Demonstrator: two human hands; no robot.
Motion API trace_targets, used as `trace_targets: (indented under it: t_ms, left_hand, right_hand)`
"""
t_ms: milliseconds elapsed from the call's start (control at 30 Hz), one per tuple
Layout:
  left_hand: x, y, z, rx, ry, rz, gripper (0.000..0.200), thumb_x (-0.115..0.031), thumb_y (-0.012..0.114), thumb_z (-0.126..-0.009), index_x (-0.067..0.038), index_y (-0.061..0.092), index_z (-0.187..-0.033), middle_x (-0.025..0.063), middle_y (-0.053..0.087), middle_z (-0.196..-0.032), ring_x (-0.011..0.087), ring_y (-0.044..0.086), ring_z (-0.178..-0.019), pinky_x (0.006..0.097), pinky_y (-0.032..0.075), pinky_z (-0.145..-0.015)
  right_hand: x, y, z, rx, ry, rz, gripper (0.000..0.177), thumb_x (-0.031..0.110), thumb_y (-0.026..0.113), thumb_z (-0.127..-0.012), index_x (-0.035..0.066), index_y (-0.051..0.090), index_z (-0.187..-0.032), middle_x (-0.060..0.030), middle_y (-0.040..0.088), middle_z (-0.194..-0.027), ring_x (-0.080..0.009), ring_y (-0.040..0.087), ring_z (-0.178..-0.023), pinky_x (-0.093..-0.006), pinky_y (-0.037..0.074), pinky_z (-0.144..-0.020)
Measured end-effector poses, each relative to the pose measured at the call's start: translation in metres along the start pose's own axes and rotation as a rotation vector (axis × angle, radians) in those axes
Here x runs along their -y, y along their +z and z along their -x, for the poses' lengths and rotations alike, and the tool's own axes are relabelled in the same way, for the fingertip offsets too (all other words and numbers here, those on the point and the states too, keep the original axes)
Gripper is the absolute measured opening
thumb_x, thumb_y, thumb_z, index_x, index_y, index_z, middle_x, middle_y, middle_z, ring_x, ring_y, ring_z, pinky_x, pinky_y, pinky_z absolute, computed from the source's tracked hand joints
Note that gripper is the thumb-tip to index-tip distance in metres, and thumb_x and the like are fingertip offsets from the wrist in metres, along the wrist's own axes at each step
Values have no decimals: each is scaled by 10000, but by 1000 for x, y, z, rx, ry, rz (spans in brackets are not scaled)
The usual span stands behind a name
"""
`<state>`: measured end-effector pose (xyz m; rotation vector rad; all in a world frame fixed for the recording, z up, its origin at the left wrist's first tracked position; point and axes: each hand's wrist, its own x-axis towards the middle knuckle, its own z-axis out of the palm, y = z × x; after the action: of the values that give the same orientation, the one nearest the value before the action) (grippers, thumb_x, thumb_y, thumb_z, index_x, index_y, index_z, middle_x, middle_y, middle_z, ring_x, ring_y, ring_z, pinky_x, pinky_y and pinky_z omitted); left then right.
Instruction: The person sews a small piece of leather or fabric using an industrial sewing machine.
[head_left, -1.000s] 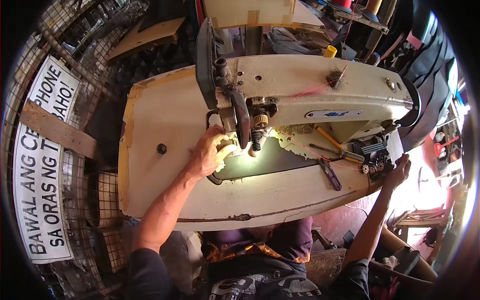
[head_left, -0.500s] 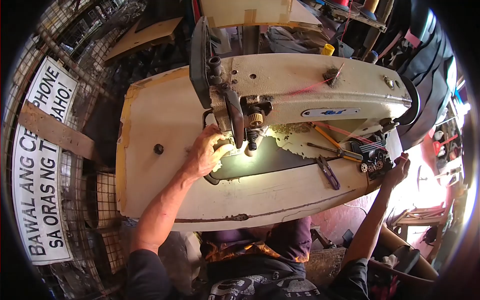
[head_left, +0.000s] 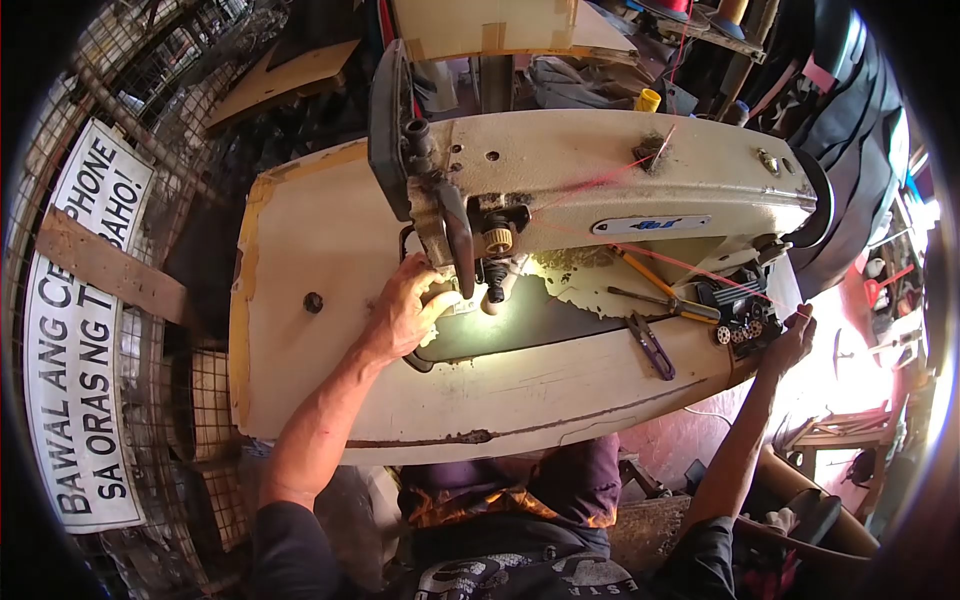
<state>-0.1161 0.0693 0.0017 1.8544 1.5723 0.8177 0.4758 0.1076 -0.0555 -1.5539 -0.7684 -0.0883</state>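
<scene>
A cream sewing machine [head_left: 560, 165] stands on a worn pale table. My left hand [head_left: 408, 305] is at the machine's needle end, its fingers bent and closed around the lit presser-foot area. What those fingers grip is hidden. At the table's right end, my right hand [head_left: 792, 342] pinches a red thread [head_left: 700, 264]. This strand stretches from the machine's tension knob [head_left: 498, 238] side across the front of the arm to my right fingers. More red thread rises from the machine's top toward a red spool [head_left: 672, 8].
Orange-handled pliers [head_left: 690, 308], a screwdriver [head_left: 640, 297], purple thread snips [head_left: 652, 347] and several metal bobbins [head_left: 738, 334] lie on the table [head_left: 540, 390] beneath and beside the arm. A white sign [head_left: 75, 380] hangs on wire mesh at left.
The red thread now runs straighter above the machine and across its front. Both hands stay near the same places. The view has shifted slightly.
</scene>
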Motion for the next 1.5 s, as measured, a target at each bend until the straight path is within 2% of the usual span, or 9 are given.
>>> trace_targets:
  t_ms: [800, 967, 1000, 1033, 1067, 1133, 1233, 1400, 1500]
  left_hand:
    - [-6, -1, 2, -5, 22, -89, 247, -120, 718, -817, 40, 638, -987, 156, 598, -1010, 307, 584, -1008, 411, 484, -882]
    - [-6, 2, 6, -3, -134, -13, 237, -119, 723, -838, 34, 638, -996, 139, 601, -985, 279, 617, -907, 400, 502, -810]
    - [-9, -1, 8, 31, -222, -24, 231, -122, 724, -847, 31, 639, -998, 135, 610, -996, 269, 627, -884, 396, 506, -793]
    - [-13, -2, 4, 78, -289, -34, 225, -125, 724, -856, 27, 641, -1000, 132, 618, -1008, 259, 637, -860, 393, 510, -776]
    - [-14, 0, 3, 48, -219, -4, 185, -99, 721, -857, 2, 647, -992, 96, 632, -895, 186, 606, -774, 362, 498, -708]
    - [7, 6, 4, -17, -48, 61, 182, -50, 719, -847, -20, 640, -1008, 59, 641, -799, 124, 575, -704, 326, 483, -653]
    - [7, 10, 3, -91, 20, 3, 210, -5, 728, -820, -15, 588, -976, 60, 621, -803, 152, 565, -709, 317, 466, -663]
    - [53, 13, 4, -173, 71, -210, 216, -94, 729, -839, -23, 530, -795, 93, 595, -724, 205, 566, -677, 363, 454, -663]
    - [42, 12, 4, -164, 86, -158, 187, -77, 719, -837, -14, 544, -817, 82, 585, -744, 194, 559, -700, 356, 449, -664]
  right_hand:
    - [14, 2, 7, -25, 22, 49, 451, 431, 587, -975, -7, 667, -900, -27, 522, -668, -159, 468, -673, -330, 395, -673]
    - [-25, 3, -8, 0, 61, -96, 360, 334, 546, -1016, 0, 677, -1048, -44, 569, -793, -145, 498, -738, -304, 437, -736]
    - [-53, 2, -13, 25, -215, 41, 336, 277, 489, -1042, 1, 658, -1132, -97, 620, -911, -179, 559, -821, -322, 464, -793]
    - [-35, -3, -7, 51, -290, 248, 327, 223, 438, -1053, -17, 641, -1143, -154, 648, -995, -247, 602, -903, -367, 472, -828]
    - [-17, 2, 1, 39, -164, 214, 322, 178, 409, -1050, -33, 632, -1142, -190, 648, -1027, -308, 611, -928, -402, 470, -853]
    - [-39, 5, 0, -63, -231, 309, 297, 231, 499, -1030, 32, 674, -1164, -163, 705, -1024, -280, 627, -900, -386, 485, -864]
    - [-10, 10, 6, -73, 70, -102, 234, 188, 524, -1008, 7, 667, -971, -52, 653, -816, -123, 546, -711, -295, 456, -667]
    - [-1, 8, 8, -7, 48, -84, 269, 265, 580, -1017, 45, 614, -865, 37, 504, -689, -56, 438, -650, -239, 370, -608]
    - [8, 9, 11, -3, 54, -103, 269, 264, 576, -1019, 40, 616, -876, 28, 517, -695, -65, 451, -654, -248, 380, -616]
